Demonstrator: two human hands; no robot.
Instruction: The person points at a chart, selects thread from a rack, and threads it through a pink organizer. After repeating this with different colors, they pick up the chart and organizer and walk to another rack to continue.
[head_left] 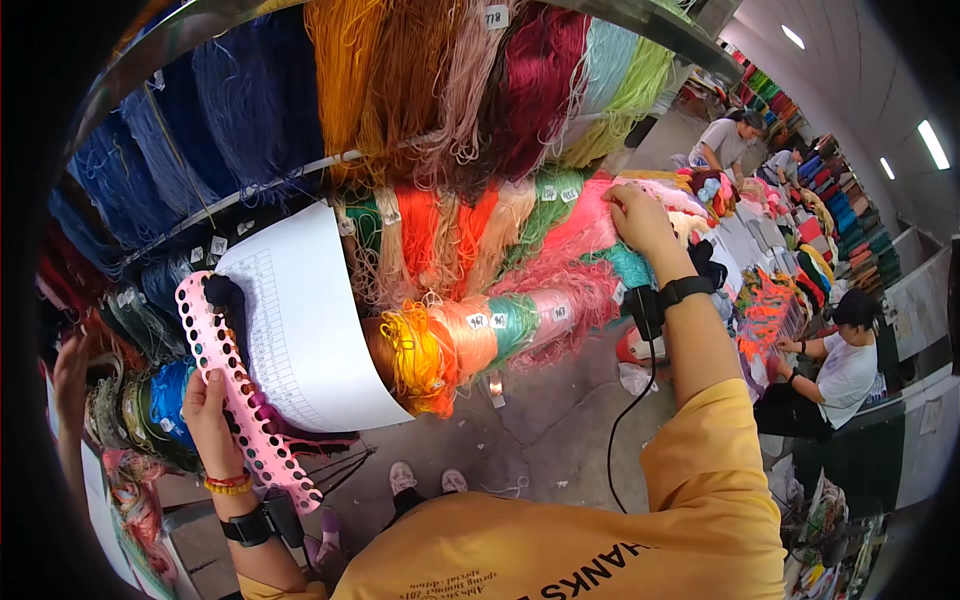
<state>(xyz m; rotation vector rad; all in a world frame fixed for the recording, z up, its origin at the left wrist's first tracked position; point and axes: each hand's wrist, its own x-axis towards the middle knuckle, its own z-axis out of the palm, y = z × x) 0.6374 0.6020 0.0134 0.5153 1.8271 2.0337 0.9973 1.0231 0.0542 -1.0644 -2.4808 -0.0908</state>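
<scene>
My left hand grips a long pink strip with rows of punched holes. Dark navy thread is bunched at its upper end, and some purple-red thread hangs along its side. Beside the strip, a curved white sheet with a printed table lies over the thread rack. My right hand is stretched far to the right, its fingers pinched at bright pink thread; the exact strands between the fingertips are hard to see. Below hang tagged skeins of yellow thread, orange, green and pale pink.
An upper rail holds thick hanks of blue, orange, brown, maroon and green thread. A black cable dangles from my right wrist. Another person's arm shows at the far left. Co-workers sit at the right by a thread-covered table.
</scene>
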